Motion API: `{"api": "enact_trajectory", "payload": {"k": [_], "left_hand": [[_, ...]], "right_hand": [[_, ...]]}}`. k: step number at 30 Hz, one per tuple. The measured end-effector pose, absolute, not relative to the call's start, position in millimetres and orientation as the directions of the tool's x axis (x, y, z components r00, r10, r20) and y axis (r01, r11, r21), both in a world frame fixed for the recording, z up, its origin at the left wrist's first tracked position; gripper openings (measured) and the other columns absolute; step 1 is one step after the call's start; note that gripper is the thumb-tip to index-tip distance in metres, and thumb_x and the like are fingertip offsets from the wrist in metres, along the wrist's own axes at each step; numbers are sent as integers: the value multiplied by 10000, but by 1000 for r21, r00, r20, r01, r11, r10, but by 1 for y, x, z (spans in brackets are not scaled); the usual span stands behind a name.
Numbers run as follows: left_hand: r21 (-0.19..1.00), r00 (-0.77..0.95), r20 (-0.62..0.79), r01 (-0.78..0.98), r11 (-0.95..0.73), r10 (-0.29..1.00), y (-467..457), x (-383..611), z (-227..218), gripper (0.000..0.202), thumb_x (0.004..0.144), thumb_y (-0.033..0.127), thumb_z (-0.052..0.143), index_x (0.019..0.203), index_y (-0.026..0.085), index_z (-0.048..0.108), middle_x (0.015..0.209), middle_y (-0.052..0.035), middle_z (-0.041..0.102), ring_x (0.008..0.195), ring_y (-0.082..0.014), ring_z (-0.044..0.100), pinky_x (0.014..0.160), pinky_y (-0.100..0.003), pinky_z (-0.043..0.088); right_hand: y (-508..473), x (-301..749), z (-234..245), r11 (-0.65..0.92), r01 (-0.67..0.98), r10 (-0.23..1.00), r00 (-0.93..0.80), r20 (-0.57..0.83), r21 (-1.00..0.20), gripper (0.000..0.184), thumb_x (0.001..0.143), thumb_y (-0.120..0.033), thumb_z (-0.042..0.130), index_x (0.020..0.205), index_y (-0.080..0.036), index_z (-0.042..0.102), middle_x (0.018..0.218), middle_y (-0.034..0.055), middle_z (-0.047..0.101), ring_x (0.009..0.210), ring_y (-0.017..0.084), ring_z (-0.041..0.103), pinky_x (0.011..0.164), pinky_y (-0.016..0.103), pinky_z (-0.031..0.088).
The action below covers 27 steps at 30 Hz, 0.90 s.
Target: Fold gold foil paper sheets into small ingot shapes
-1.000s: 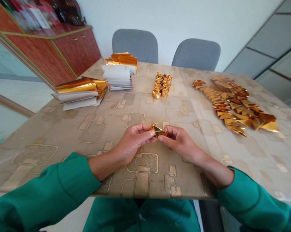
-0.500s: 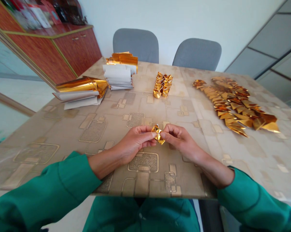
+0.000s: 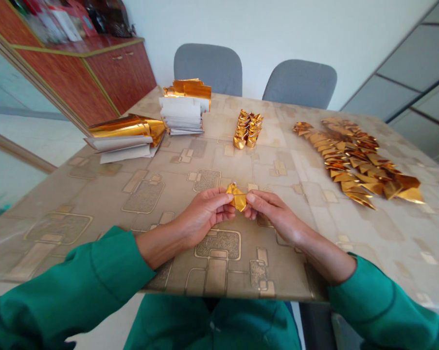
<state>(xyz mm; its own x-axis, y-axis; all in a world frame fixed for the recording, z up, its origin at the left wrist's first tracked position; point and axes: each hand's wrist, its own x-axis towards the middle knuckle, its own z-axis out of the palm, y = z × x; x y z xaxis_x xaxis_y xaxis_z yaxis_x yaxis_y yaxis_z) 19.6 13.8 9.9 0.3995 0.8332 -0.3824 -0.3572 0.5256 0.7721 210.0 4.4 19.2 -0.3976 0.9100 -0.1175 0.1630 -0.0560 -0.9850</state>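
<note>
A small folded piece of gold foil paper (image 3: 237,198) is held above the near middle of the table. My left hand (image 3: 208,211) pinches its left side between thumb and fingers. On its right side, my right hand (image 3: 268,209) grips it the same way, with the thumb on top. Beyond my hands stand two short rows of folded gold pieces (image 3: 248,129), nested closely together. Long overlapping rows of pointed gold foil pieces (image 3: 358,160) lie on the right of the table.
Gold-and-white paper sheets (image 3: 126,138) lie at the left, beside a taller paper stack (image 3: 183,114). A patterned cloth covers the table (image 3: 219,272). Two grey chairs (image 3: 208,68) stand behind it, and a reddish wooden cabinet (image 3: 113,73) is at the back left.
The foil piece has been turned between my fingers and now shows a broader, smoother face. My right thumb has shifted from its middle to its right edge. The view has shifted slightly.
</note>
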Motion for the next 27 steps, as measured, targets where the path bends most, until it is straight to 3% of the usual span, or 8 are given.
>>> {"api": "enact_trajectory", "payload": {"k": [6,12,17,21,27], "left_hand": [[717,496,-417,-335,611,761,11,20,13,28,809,141,654,815,119,670,696,-36,687,618,-105,645,605,-208,552],[609,500,-455,-430,667,737,11,20,14,117,865,101,598,813,107,703,751,-63,724,644,-109,676,643,-216,570],[611,479,-434,-467,640,763,13,21,15,113,878,80,609,853,97,718,795,-74,736,671,-111,689,676,-217,572],[574,500,-444,-479,664,744,13,21,14,125,885,61,598,855,102,712,804,-69,735,684,-116,697,697,-225,578],[561,522,-431,-484,672,736,12,23,13,113,889,44,597,891,93,699,839,-73,734,701,-109,697,716,-222,583]], "right_hand": [[7,207,13,-80,145,952,-281,-118,-986,455,877,-603,562,669,-198,579,625,-11,545,581,118,463,558,263,348],[4,207,19,56,221,966,-259,-4,-974,508,941,-623,436,687,-202,566,677,17,579,631,138,504,608,282,409],[0,207,26,119,240,949,-312,40,-963,430,959,-554,441,766,-197,585,742,24,584,693,147,521,656,295,420],[-3,203,25,133,254,959,-276,60,-958,256,915,-450,552,843,-205,547,752,-6,554,669,132,485,625,282,392],[-4,200,20,237,248,945,-282,164,-939,163,912,-336,573,828,-209,518,749,-13,535,684,134,483,639,291,395]]}}
